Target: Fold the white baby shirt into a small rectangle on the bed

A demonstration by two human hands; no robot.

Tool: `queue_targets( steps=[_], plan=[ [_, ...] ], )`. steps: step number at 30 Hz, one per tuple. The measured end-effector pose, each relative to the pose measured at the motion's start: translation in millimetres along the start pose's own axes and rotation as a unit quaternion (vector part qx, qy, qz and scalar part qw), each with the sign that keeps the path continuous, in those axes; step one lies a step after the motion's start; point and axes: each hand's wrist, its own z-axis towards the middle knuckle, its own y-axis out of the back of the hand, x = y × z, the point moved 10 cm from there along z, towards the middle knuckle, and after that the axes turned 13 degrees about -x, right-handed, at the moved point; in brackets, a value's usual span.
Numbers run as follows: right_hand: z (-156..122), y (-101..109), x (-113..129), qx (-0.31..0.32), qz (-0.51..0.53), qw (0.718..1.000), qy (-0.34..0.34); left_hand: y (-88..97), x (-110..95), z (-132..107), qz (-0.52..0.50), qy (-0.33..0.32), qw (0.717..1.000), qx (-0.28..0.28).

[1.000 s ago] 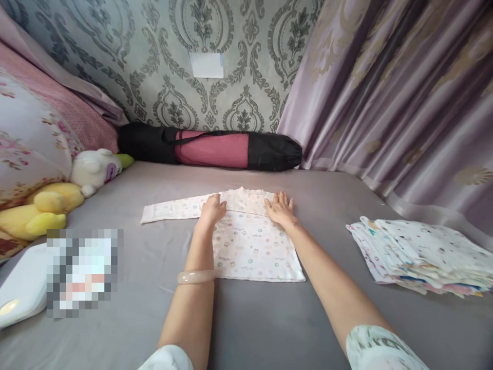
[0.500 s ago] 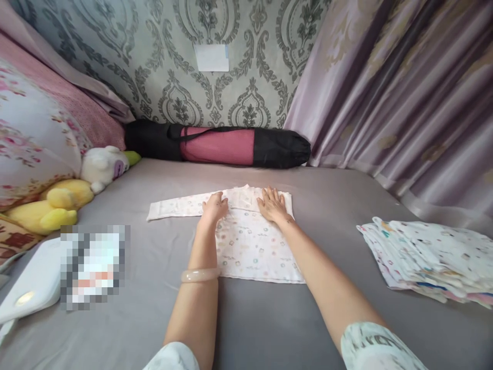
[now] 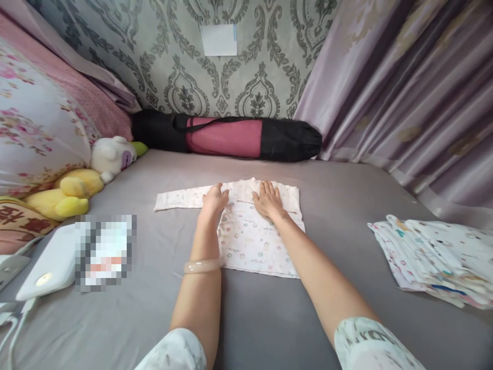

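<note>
A small white long-sleeved baby top (image 3: 250,241) with a pale print lies flat on the grey sheet. One sleeve stretches out to the left, and the other is folded across the chest. My left hand (image 3: 215,199) rests at the base of the outstretched sleeve, its thumb and fingers apart; the fingertips are partly hidden. Flat on the folded sleeve lies my right hand (image 3: 268,199), palm down with fingers spread. A pale bangle (image 3: 202,265) circles my left forearm.
A stack of folded printed clothes (image 3: 442,259) lies at the right. To the left are a white power bank (image 3: 57,262) with cables, a blurred-out flat object (image 3: 110,252) and plush toys (image 3: 73,192). A black-and-pink rolled mat bag (image 3: 227,136) lies along the wall.
The view has shifted a little, moving the whole scene in the picture. My right hand has slid slightly left over the folded sleeve; my left hand stays at the other sleeve's base.
</note>
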Motion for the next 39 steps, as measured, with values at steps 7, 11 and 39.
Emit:
queue_targets(
  steps=[7, 11, 39],
  plan=[
    [3, 21, 25, -0.034, 0.023, 0.999, 0.001, 2.0, -8, -5, 0.054, -0.012, 0.998, 0.029],
    [2, 18, 67, -0.037, 0.068, 0.995, 0.054, 4.3, -1, 2, 0.093, -0.005, 0.995, 0.018],
    [2, -4, 77, -0.004, 0.039, 0.997, 0.071, 124.8, 89, -25, 0.102, 0.295, 0.864, -0.396]
  ],
)
